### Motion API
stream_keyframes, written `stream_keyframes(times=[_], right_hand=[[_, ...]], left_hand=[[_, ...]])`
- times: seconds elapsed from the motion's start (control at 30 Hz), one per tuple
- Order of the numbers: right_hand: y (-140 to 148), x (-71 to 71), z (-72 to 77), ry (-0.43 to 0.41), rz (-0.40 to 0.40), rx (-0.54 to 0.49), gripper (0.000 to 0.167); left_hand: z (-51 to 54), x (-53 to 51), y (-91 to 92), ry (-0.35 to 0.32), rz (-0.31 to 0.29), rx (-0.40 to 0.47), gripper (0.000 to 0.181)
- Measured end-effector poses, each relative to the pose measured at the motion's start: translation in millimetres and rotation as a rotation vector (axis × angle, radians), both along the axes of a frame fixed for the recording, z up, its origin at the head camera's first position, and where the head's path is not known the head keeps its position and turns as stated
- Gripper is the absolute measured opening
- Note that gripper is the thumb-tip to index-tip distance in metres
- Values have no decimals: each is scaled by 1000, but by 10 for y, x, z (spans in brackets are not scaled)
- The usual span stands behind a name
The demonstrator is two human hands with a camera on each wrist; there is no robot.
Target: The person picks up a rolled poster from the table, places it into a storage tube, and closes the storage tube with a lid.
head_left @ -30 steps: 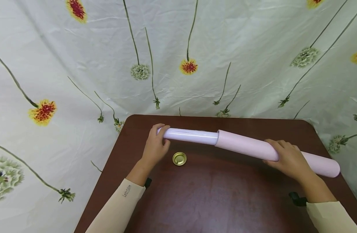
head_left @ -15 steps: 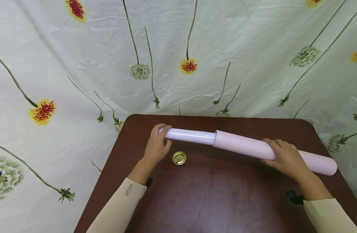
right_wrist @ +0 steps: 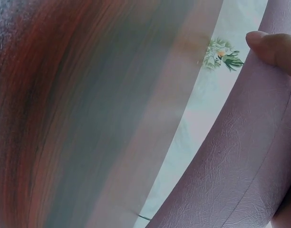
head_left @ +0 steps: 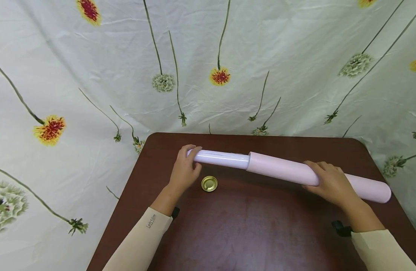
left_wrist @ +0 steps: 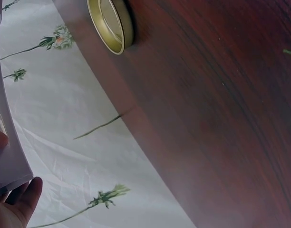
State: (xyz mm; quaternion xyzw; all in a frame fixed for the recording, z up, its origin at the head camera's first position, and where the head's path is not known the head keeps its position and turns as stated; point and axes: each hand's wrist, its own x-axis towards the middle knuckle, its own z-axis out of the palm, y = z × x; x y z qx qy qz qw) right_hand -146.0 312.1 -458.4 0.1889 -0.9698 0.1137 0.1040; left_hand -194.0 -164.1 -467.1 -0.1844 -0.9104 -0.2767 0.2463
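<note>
Gripping the far end of the glossy white roll (head_left: 225, 159) with your left hand (head_left: 182, 173), you have the fingers bent round the tip and the thumb against its side, which leaves the stretch between that hand and the mouth of the pink tube (head_left: 279, 167) uncovered. The roll's other end is hidden inside the tube, so how deep it sits can't be told. Your right hand (head_left: 330, 182) is closed over the tube near its middle, with a length of tube sticking out on either side — a hold that probably balances it and steadies it against the pull or push of the roll. Roll and tube run nearly in one line, the tube sloping down a little more to the right; that alignment likely spares the rolled edge from rubbing on the rim. Both seem lifted over the dark brown counter (head_left: 248, 229), judging by the shadow beneath, though you can't be sure nothing touches it. A small gold lid (head_left: 209, 183) lies on the counter just below the roll, apparently hollow side up — near your left hand but apart from it, out of the way of both pieces.
</note>
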Motion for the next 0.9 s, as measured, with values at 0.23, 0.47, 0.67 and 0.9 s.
stream_keyframes(times=[0.23,0.47,0.67,0.9], right_hand=[[-20,5,-21,16,7,-10,79],[-39,7,-55,21,10,-17,79],[-55,7,-73,17,5,-12,79],[-73,23,-87,7,6,-21,79]], left_hand=[[-12,9,20,4,-5,14,49],[-17,23,46,-20,-10,6,48],[-22,30,63,12,-24,10,48],[-14,57,84,11,-27,3,48]])
